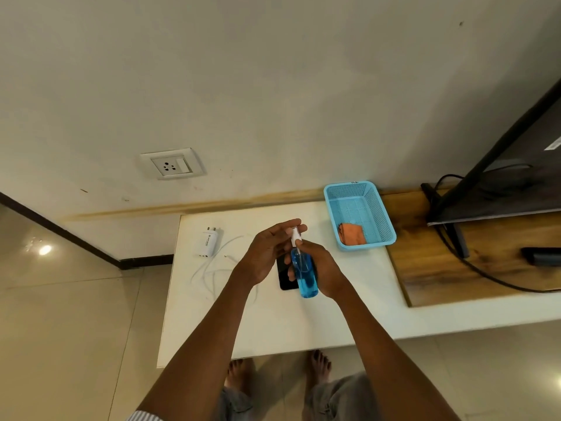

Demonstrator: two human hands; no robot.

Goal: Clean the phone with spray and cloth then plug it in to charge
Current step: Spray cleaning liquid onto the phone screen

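My right hand [323,270] grips a clear spray bottle of blue liquid [304,276] around its body, above the white table [273,323]. My left hand [267,253] pinches the bottle's white cap [294,233] with its fingertips. A black phone [284,276] lies flat on the table right under both hands, mostly hidden by them. An orange cloth [352,233] lies folded in a blue plastic basket [379,214] at the back right. A white charger plug [208,241] with its white cable [212,268] lies on the table to the left.
A wall socket [172,167] sits on the wall above the table's left end. A wooden board [455,253] on the right carries a dark TV [501,165], its black cables and a dark remote-like object [540,256]. Bare feet show below the table's near edge.
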